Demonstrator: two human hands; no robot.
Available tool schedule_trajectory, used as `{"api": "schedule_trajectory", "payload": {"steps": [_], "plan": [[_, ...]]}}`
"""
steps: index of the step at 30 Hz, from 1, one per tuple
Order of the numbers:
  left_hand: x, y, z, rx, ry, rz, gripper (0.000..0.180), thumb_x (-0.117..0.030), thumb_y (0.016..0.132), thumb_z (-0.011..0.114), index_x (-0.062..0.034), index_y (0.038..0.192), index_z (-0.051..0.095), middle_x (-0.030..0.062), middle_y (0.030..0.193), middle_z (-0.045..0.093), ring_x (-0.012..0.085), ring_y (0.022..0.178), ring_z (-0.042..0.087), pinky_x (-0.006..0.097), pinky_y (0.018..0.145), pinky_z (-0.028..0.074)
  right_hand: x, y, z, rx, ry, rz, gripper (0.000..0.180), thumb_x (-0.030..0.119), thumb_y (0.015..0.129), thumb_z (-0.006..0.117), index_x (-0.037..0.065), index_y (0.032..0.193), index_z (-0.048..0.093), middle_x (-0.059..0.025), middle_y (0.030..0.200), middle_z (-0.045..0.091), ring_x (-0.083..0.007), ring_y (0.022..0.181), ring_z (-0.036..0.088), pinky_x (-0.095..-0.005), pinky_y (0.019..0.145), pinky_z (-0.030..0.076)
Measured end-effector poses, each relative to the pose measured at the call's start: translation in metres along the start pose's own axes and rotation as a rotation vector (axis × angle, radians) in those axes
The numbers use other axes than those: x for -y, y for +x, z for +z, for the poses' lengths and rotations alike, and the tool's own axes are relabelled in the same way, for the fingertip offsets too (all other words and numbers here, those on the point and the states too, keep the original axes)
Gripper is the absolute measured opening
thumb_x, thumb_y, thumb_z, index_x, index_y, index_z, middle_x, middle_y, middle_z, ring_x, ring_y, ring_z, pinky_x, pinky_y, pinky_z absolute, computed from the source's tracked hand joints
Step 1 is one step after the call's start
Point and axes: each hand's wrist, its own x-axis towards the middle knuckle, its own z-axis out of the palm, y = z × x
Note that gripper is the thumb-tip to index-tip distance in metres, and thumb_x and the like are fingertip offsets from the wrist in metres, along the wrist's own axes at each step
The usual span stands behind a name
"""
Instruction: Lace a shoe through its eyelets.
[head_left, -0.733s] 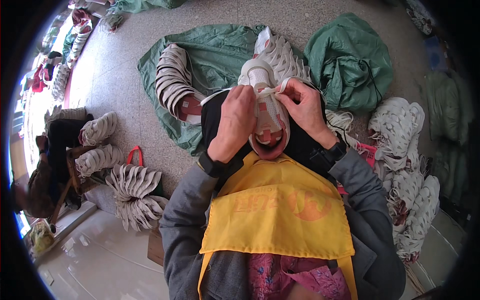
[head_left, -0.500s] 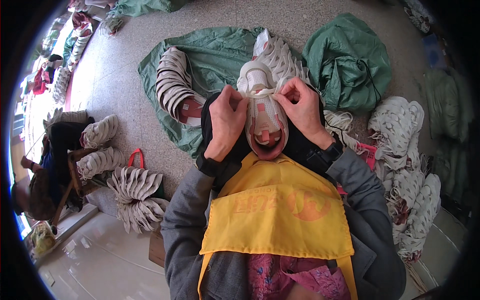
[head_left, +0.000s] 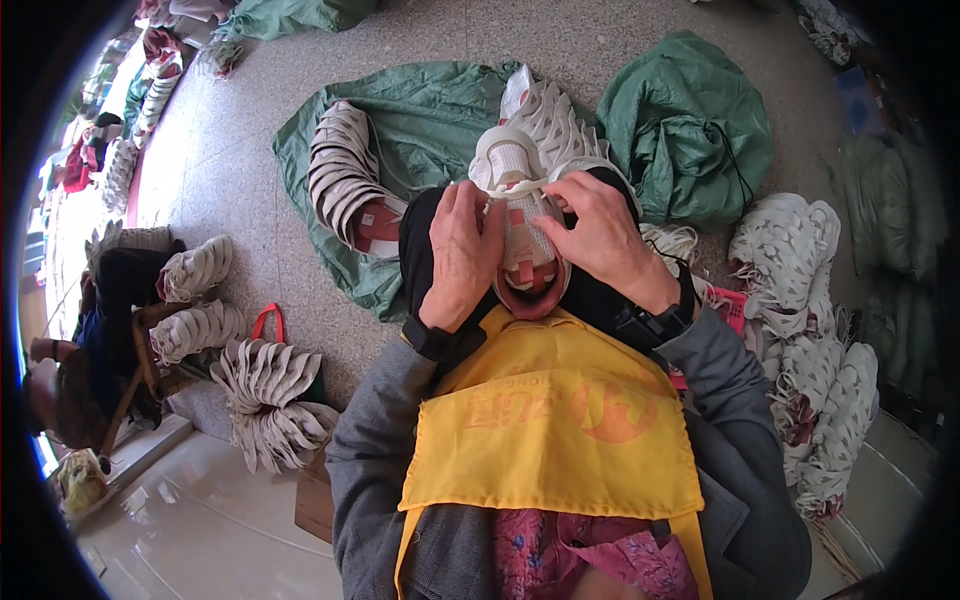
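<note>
A white and pink shoe upper (head_left: 522,245) rests between my knees, its toe end pointing away and its pink collar nearest my apron. White lace (head_left: 522,188) crosses its front. My left hand (head_left: 460,255) is closed on the upper's left edge, fingers bent and thumb beside the opening. My right hand (head_left: 605,240) grips the right edge, its thumb lying over the mesh and its fingers curled near the lace. The fingertips of both hands are partly hidden.
A green sheet (head_left: 430,90) lies on the floor beyond my knees, bearing a row of nested shoe uppers (head_left: 340,165). A green sack (head_left: 690,130) stands at its right. More stacked uppers (head_left: 790,260) lie right, and a fanned pile (head_left: 265,390) left. A person (head_left: 110,310) sits far left.
Both hands have left the lace ends they pinched at the middle and come slightly back towards me along the upper's sides. The lace lies across the front.
</note>
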Motion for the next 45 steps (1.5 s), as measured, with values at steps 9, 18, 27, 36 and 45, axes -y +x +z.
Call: {"api": "schedule_trajectory", "payload": {"steps": [9,18,27,36,45], "plan": [[-0.008,0.001,0.015,-0.025,0.077,-0.006,0.044,-0.026,0.077,0.083,0.0010,0.092,0.052,0.0169,0.085,0.057,0.0368,0.075,0.059,0.045,0.066,0.048,-0.002,0.003,0.016,-0.039,-0.278,-0.039,0.017,0.001,0.082,0.064,-0.004,0.097,0.061,-0.0217,0.092,0.062,-0.0430,0.088,0.063,-0.0500,0.078,0.051],[-0.011,0.001,0.016,0.022,0.082,-0.029,0.045,-0.021,0.074,0.083,0.0017,0.097,0.051,0.0198,0.091,0.056,0.0396,0.087,0.057,0.047,0.075,0.047,-0.019,-0.003,0.022,-0.115,-0.028,-0.039,0.016,-0.005,0.082,0.058,-0.002,0.098,0.059,-0.0220,0.092,0.062,-0.0434,0.090,0.061,-0.0496,0.080,0.049],[-0.013,0.000,0.015,0.035,0.057,-0.064,0.046,-0.019,0.074,0.083,0.0018,0.098,0.050,0.0199,0.091,0.056,0.0396,0.089,0.057,0.047,0.077,0.047,-0.010,-0.006,0.019,-0.159,0.026,-0.001,0.014,-0.002,0.082,0.067,-0.001,0.095,0.061,-0.0157,0.086,0.065,-0.0368,0.081,0.066,-0.0420,0.071,0.052],[-0.010,0.001,0.017,0.031,0.040,-0.088,0.046,-0.021,0.074,0.084,0.0019,0.098,0.051,0.0201,0.092,0.057,0.0393,0.090,0.058,0.047,0.077,0.048,-0.005,-0.003,0.012,-0.049,-0.277,-0.246,0.011,0.003,0.081,0.065,0.003,0.092,0.062,-0.0148,0.087,0.065,-0.0357,0.082,0.067,-0.0427,0.072,0.055],[0.001,0.001,-0.006,0.154,-0.042,0.032,0.033,-0.012,0.078,0.073,0.0015,0.099,0.051,0.0200,0.090,0.057,0.0381,0.084,0.059,0.046,0.074,0.048,0.004,0.012,-0.001,0.125,-0.511,-0.312,0.016,0.002,0.079,0.062,0.000,0.095,0.060,-0.0136,0.092,0.059,-0.0321,0.090,0.065,-0.0416,0.075,0.055]]}}
